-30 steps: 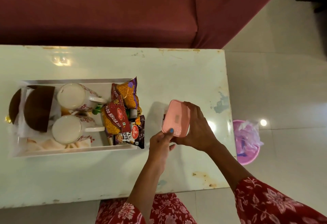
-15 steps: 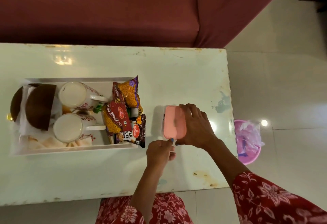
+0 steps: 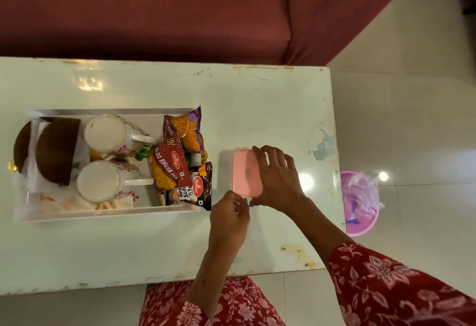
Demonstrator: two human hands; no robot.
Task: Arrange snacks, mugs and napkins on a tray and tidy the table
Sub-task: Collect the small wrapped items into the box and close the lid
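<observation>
A white tray (image 3: 110, 216) sits on the left of the pale table (image 3: 257, 99). It holds two white floral mugs (image 3: 104, 132) (image 3: 99, 181), snack packets (image 3: 168, 168), brown bowls (image 3: 55, 154) and white napkins (image 3: 33, 184). A pink lidded box (image 3: 244, 171) lies flat on the table just right of the tray. My right hand (image 3: 278, 179) rests over its right side, fingers spread on the lid. My left hand (image 3: 229, 213) pinches the box's near corner with curled fingers.
A maroon sofa (image 3: 180, 8) runs along the far side of the table. A pink bin (image 3: 360, 202) with a plastic liner stands on the tiled floor past the table's right edge. My red floral clothing fills the bottom of the view.
The pink box was held tilted above the table; it now lies flat on the surface beside the tray, with both hands still on it.
</observation>
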